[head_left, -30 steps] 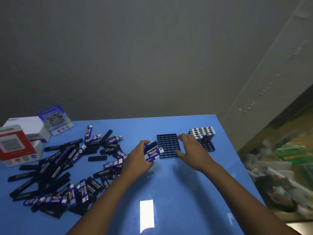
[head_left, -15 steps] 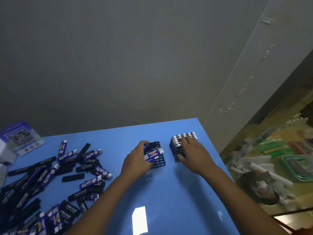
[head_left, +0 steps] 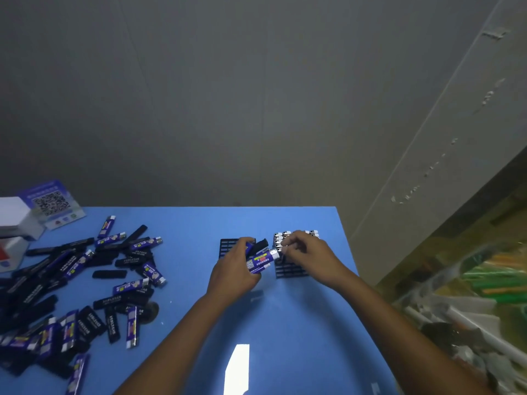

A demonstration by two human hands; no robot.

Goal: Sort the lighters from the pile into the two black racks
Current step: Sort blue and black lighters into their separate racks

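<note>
1. Lighters (head_left: 85,280) lie piled across the left of the blue worktop (head_left: 285,323); its near centre is open.
2. Two racks: left (head_left: 231,246), right (head_left: 291,270), near the right edge.
3. Left hand (head_left: 232,273) grips several lighters; right hand (head_left: 309,256) pinches one's tip.

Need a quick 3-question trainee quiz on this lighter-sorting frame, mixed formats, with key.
1. True or false: the left hand holds several lighters.
2. Which rack already has lighters standing in it? A) left rack B) right rack
3. Fill in: the loose pile lies on the ___ side of the blue table.

Key: 1 true; 2 B; 3 left. The right hand pinches the metal end of the blue lighter held out by the left.
</note>
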